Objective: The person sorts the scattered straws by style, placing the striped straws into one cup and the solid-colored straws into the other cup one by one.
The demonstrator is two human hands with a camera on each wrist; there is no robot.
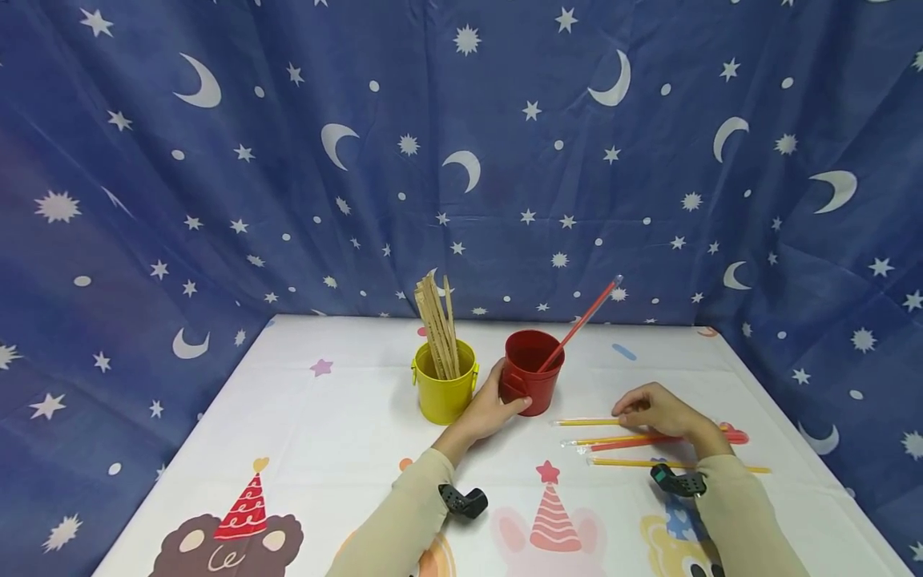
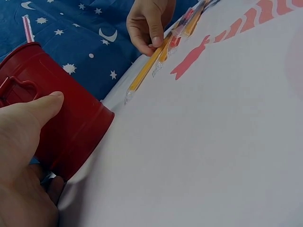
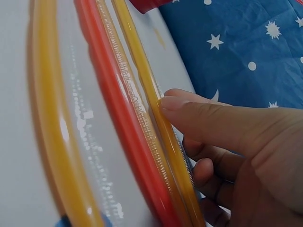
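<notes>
My left hand (image 1: 485,410) grips the side of a small red bucket (image 1: 544,389), its thumb across the front wall near the handle in the left wrist view. One red wrapped drinking straw (image 1: 587,315) leans out of the bucket to the right. On the right, my right hand (image 1: 659,410) pinches the farthest yellow wrapped straw (image 3: 147,80) between thumb and fingers; that straw lies along the table. Nearer me lie another yellow straw (image 1: 602,440), a red straw (image 1: 627,442) and the nearest yellow straw (image 1: 627,462), all in clear wrappers.
Left of the red bucket stands a yellow bucket (image 1: 441,401) holding several tan sticks (image 1: 441,336). A white tablecloth (image 1: 324,417) with printed cartoon animals covers the table. Behind it hangs a blue curtain (image 1: 404,240) with moons and stars.
</notes>
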